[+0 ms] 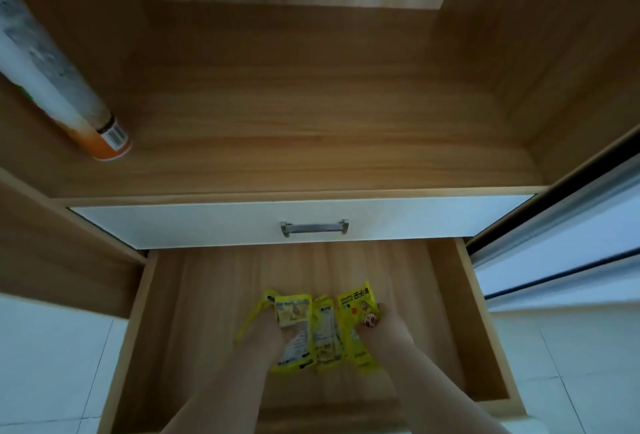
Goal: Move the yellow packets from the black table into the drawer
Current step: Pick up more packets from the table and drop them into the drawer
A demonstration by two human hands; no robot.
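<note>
Several yellow packets [325, 329] are bunched side by side low inside the open wooden drawer [446, 322]. My left hand [268, 331] grips the left packets, its fingers around their edges. My right hand [384, 324] holds the right packet [356, 309], thumb on its printed face. Both forearms reach in from the bottom of the view. I cannot tell whether the packets touch the drawer floor. The black table is out of view.
A closed white drawer front with a metal handle [314, 227] sits just above the open drawer. Over it is a wooden shelf [311, 128] with a white and orange spray can [52, 77] at its left. White floor tiles flank the cabinet.
</note>
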